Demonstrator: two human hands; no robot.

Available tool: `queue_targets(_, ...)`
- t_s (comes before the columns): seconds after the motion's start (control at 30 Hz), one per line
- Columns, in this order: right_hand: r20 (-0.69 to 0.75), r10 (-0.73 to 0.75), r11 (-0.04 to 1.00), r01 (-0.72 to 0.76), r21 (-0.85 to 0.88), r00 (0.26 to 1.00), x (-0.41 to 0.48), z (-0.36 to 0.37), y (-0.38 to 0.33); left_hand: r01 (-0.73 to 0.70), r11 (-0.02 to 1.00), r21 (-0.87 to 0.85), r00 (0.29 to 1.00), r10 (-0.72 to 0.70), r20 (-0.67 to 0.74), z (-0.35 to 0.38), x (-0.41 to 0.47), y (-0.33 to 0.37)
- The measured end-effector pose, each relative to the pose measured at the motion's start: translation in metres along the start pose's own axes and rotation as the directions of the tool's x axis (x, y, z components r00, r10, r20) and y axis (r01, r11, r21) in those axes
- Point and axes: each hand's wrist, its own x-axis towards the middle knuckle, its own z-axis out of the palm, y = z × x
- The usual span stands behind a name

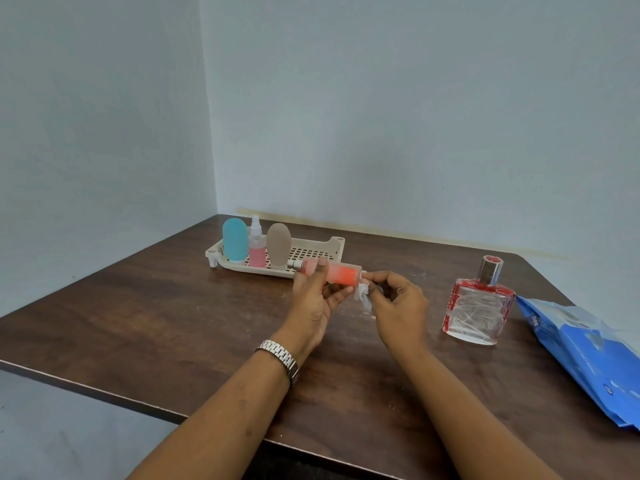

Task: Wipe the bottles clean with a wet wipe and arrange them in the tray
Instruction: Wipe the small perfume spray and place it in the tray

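1 orange bottle horizontal, nozzle leftward

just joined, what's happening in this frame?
A person is wiping a pink-orange bottle, held sideways in the left hand, while the right hand pinches a white wet wipe against its end. Three bottles already stand in the tray: a blue bottle, a pink spray bottle and a tan bottle. A glass perfume bottle stands on the table to the right, outside the tray, near the blue wipes pack.
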Motion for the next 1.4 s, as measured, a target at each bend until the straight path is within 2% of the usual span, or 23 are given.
queue_targets(0.13, 0.077, -0.009, 1.0, 0.009, 0.005, 0.997, 0.0, 0.001, -0.003, -0.021, 1.0, 0.0, 1.0, 0.021, 0.017, -0.003, 0.003, 0.001)
queue_targets(0.27, 0.035, -0.041, 0.994, 0.038, 0.099, 0.999, 0.002, -0.002, -0.006, -0.042, 0.997, 0.07, 0.996, 0.037, 0.075, -0.004, 0.003, -0.003)
queue_targets(0.4, 0.017, 0.054, 0.982, -0.056, 0.18, 0.998, 0.005, -0.005, -0.001, -0.023, 0.997, 0.08, 0.996, 0.016, 0.086, -0.002, 0.001, -0.005)
queue_targets(0.5, 0.074, 0.091, 0.987, -0.1, 0.124, 0.993, 0.003, -0.004, -0.002, -0.052, 0.996, 0.074, 0.996, 0.047, 0.07, -0.002, 0.001, -0.003)
queue_targets(0.6, 0.145, 0.07, 0.992, -0.084, 0.092, 0.987, 0.0, -0.001, -0.005, -0.059, 0.997, 0.046, 0.998, 0.058, 0.022, -0.004, 0.003, 0.001)
queue_targets(0.8, 0.031, 0.075, 0.986, -0.079, 0.148, 0.997, 0.005, -0.005, -0.003, -0.039, 0.994, 0.097, 0.995, 0.03, 0.095, -0.004, 0.003, -0.006)
queue_targets(0.97, 0.104, 0.089, 0.989, -0.1, 0.113, 0.991, 0.002, -0.001, -0.003, -0.07, 0.993, 0.099, 0.996, 0.065, 0.06, -0.006, 0.006, -0.004)
queue_targets(1.1, 0.137, 0.085, 0.967, -0.114, 0.226, 0.987, 0.005, -0.004, -0.009, -0.074, 0.991, 0.114, 0.996, 0.069, 0.053, -0.005, 0.006, -0.002)
queue_targets(1.27, 0.095, 0.183, 0.899, -0.206, 0.387, 0.978, 0.009, -0.006, -0.01, 0.009, 0.992, 0.124, 0.998, -0.017, 0.065, -0.004, 0.003, -0.002)
queue_targets(1.4, -0.031, 0.159, 0.918, -0.136, 0.372, 0.987, 0.013, -0.008, -0.007, 0.059, 0.989, 0.138, 0.986, -0.079, 0.145, -0.004, -0.001, 0.001)
